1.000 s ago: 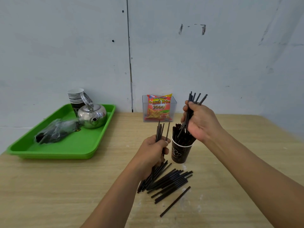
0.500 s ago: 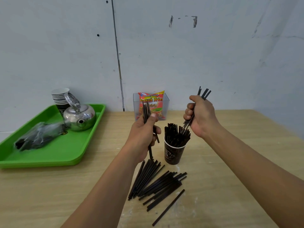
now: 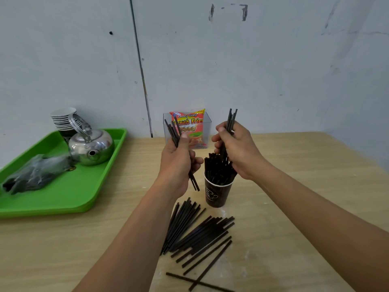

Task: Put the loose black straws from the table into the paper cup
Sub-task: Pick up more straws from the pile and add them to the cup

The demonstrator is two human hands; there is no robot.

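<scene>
A dark paper cup (image 3: 216, 194) stands upright in the middle of the wooden table, packed with black straws (image 3: 216, 169). My left hand (image 3: 179, 163) grips a small bundle of black straws (image 3: 173, 131) upright, just left of the cup and above the table. My right hand (image 3: 240, 150) grips another bundle (image 3: 231, 119) right over the cup, its lower ends down among the straws in the cup. A pile of loose black straws (image 3: 195, 232) lies on the table in front of the cup.
A green tray (image 3: 69, 192) at the left holds a steel kettle (image 3: 92, 146), a stack of paper cups (image 3: 62, 119) and a plastic bag of dark items (image 3: 35, 175). A clear box with a snack packet (image 3: 189, 127) stands against the wall behind the cup.
My left hand has lifted its bundle from the pile to beside the cup. My right hand has stayed over the cup and brought its bundle nearly upright.
</scene>
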